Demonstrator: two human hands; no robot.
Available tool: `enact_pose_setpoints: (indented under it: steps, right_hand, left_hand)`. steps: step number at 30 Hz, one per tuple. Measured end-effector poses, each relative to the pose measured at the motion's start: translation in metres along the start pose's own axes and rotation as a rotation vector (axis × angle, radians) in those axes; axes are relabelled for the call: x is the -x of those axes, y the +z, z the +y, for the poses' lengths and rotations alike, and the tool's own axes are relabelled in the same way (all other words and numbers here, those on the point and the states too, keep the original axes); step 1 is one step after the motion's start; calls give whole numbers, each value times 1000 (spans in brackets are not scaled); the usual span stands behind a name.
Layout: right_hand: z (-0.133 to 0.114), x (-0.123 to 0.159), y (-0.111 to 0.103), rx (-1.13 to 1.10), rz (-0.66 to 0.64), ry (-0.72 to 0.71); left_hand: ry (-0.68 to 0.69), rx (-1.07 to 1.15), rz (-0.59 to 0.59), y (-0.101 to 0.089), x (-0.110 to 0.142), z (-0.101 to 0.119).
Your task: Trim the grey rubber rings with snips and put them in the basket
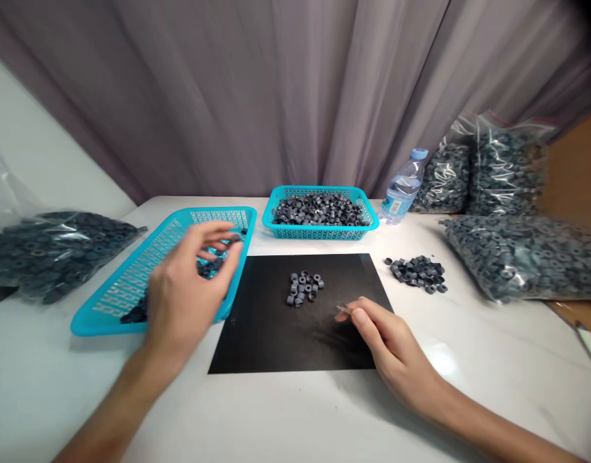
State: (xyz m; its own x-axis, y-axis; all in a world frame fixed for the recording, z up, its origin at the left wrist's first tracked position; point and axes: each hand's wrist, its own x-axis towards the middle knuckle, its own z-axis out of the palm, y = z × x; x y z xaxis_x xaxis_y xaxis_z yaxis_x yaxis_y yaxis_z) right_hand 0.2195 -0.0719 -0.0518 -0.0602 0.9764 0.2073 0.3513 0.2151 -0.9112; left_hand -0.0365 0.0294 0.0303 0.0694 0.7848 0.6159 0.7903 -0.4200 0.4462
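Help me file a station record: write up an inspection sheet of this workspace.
Surface: white table, black mat on it.
Job's things: gray rings on the mat; a loose pile to its right; more pieces in the left basket and rear basket.
Clutter: water bottle beside the rear basket; filled plastic bags at left and right.
Hands: left hand over the left basket, apparently pinching a gray piece; right hand over the mat, holding a small object too unclear to identify.
Cables: nothing seen.
Surroundings: gray curtain behind, pale wall at left.
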Motion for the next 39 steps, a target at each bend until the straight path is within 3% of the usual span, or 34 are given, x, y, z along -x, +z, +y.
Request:
enact_pose_setpoints:
  steps: [1,3,5,7,10,13,16,22,28,39]
  right_hand:
    - [0,0,0,1,-2,1]
    - [1,0,0,1,-8,2]
    - [2,0,0,-1,-11,6]
    - [2,-1,0,1,-6,12]
    - [2,-2,1,1,2,18]
    - [0,-2,2,0,1,18]
    - [-1,-3,2,2,2,20]
    - [0,-3,1,-7,-11,16]
    - [1,-3,1,-23,-25,3]
    - [1,-2,2,-12,-27,-3]
  left_hand:
    - [-46,-86,15,-5,-8,-10]
    - [-109,-195,-64,-12,-19,-27]
    - [-60,-257,-100,-14,-23,-36]
    - [74,-295,-81,-9,-20,-34]
    - [377,-248,-80,3,-6,-15]
    - [630,-227,-293,15,11,4]
    - [732,-284,-418,25,23,9]
    - [737,-379,-497,32,28,1]
    - [722,-311,-516,31,29,4]
    - [570,-153,-454,28,35,14]
